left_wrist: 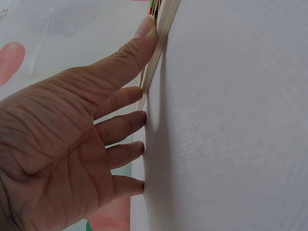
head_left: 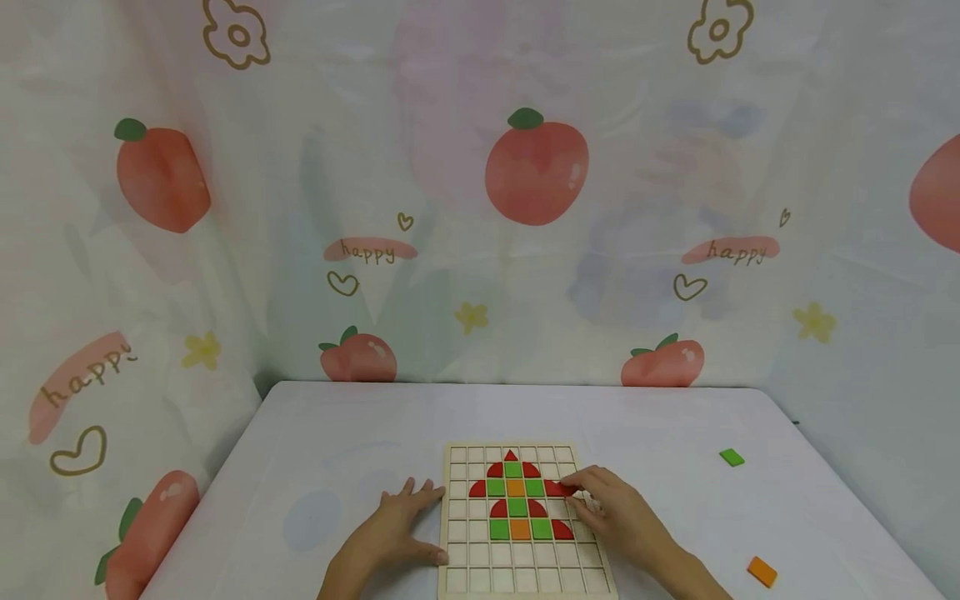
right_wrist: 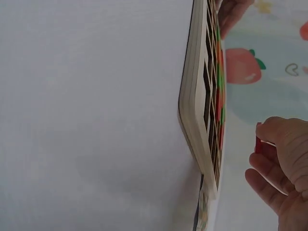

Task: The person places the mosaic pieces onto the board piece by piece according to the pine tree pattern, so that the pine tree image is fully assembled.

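Note:
A wooden grid board (head_left: 477, 582) lies on the table, its squares partly filled with red, green and orange tiles in a tree-like pattern. My left hand (head_left: 392, 527) is at the board's left edge; in the left wrist view its thumb (left_wrist: 137, 45) touches the wooden side, the fingers fairly straight. My right hand (head_left: 626, 517) is over the board's right side and pinches a small red tile (right_wrist: 258, 144) between thumb and fingertips. The tile's full shape is hidden by the fingers. Near those fingertips a red tile (head_left: 552, 488) sits in the grid.
On the white table to the right lie a loose green tile (head_left: 732, 457) and, closer to me, a loose orange tile (head_left: 762, 572). A fruit-patterned curtain (head_left: 555, 283) stands behind the table and at both sides.

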Action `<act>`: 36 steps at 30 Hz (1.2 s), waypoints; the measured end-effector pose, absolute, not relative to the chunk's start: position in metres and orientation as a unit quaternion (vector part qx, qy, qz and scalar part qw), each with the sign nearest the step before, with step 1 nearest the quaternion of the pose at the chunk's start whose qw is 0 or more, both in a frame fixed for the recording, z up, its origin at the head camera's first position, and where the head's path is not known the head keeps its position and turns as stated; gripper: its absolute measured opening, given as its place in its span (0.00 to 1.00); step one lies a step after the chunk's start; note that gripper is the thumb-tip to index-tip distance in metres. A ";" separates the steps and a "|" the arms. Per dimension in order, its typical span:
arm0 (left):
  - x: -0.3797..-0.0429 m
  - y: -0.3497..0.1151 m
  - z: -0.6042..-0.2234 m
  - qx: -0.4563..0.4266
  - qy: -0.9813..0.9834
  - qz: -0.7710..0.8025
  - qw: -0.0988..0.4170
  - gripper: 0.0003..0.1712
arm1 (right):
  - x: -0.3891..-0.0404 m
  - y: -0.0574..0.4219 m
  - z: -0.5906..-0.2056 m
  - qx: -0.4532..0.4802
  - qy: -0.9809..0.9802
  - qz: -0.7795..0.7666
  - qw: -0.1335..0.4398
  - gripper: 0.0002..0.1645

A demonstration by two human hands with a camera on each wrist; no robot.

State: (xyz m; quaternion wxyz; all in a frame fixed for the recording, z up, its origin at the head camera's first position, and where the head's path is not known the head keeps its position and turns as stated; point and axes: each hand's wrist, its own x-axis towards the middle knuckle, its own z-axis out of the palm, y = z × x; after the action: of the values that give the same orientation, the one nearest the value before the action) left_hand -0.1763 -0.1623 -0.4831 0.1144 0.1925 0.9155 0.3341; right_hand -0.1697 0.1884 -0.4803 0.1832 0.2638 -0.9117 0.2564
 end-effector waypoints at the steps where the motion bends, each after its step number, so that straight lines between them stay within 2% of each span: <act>1: -0.176 -0.162 -0.483 0.193 0.915 0.334 0.114 0.53 | -0.170 0.185 -0.481 0.273 -0.909 0.254 0.184 0.18; 8: -0.177 -0.162 -0.481 0.187 0.917 0.334 0.117 0.53 | -0.174 0.164 -0.485 0.371 -0.864 0.257 0.223 0.18; 13: -0.177 -0.162 -0.481 0.186 0.917 0.332 0.120 0.53 | -0.177 0.148 -0.489 0.413 -0.847 0.247 0.224 0.17; 21: -0.178 -0.162 -0.482 0.182 0.917 0.332 0.126 0.53 | -0.174 0.126 -0.492 0.457 -0.832 0.250 0.190 0.16; 29: -0.179 -0.162 -0.482 0.190 0.916 0.331 0.123 0.53 | -0.173 0.110 -0.483 0.469 -0.844 0.230 0.123 0.09; 36: -0.179 -0.162 -0.483 0.191 0.916 0.330 0.125 0.53 | -0.177 0.101 -0.485 0.491 -0.842 0.199 0.103 0.08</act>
State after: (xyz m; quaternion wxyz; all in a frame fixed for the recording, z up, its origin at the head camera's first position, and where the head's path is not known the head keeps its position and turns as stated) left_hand -0.1793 -0.1619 -0.4833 0.1252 0.1913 0.9159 0.3301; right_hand -0.1767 0.1007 -0.4845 0.1034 0.4910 -0.8418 0.1992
